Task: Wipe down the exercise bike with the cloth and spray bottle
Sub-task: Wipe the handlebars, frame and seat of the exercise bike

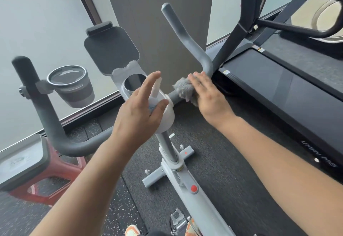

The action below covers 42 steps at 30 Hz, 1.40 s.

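Observation:
The exercise bike stands in front of me, white frame with grey handlebars. My right hand presses a fluffy grey cloth onto the right handlebar, near where the bar joins the white hub. My left hand holds a small clear spray bottle between palm and thumb, its fingers stretched out, just in front of the hub. The bottle's lower part is hidden behind that hand.
A grey cup holder is clamped on the left handlebar. A dark tablet holder rises above the round display. A treadmill runs along the right. A red stool sits at lower left.

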Motion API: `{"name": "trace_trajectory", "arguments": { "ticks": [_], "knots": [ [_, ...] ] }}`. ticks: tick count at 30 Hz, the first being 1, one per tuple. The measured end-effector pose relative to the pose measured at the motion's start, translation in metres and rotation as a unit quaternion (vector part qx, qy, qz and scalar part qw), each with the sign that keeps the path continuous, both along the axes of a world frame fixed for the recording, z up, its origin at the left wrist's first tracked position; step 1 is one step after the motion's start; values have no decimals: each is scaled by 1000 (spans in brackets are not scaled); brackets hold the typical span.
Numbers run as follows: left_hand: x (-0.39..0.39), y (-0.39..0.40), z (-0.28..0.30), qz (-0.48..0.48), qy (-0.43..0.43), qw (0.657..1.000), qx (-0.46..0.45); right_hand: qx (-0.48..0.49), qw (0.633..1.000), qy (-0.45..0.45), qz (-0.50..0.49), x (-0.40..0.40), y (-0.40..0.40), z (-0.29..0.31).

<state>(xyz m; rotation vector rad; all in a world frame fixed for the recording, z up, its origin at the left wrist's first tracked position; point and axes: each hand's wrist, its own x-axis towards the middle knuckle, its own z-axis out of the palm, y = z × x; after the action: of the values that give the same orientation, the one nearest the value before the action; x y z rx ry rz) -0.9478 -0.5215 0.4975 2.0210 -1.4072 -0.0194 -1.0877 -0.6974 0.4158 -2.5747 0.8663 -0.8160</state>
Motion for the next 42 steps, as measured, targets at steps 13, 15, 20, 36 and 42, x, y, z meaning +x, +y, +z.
{"name": "trace_trajectory", "arguments": {
  "ticks": [13,15,20,36,42],
  "knots": [
    [-1,9,-8,13,-9,1000,-4,8,999,-41,-23,12,28,-6],
    [-2,9,-9,11,-11,1000,-3,-17,999,-35,-19,12,38,-5],
    [-6,16,-11,-8,-16,1000,-1,6,998,-43,-37,12,61,3],
    [27,100,-38,-174,-15,984,30,44,976,-36,-212,-7,197,1],
    [23,141,-56,-231,-14,971,58,88,959,-20,-268,-18,271,-20]
  ]
}}
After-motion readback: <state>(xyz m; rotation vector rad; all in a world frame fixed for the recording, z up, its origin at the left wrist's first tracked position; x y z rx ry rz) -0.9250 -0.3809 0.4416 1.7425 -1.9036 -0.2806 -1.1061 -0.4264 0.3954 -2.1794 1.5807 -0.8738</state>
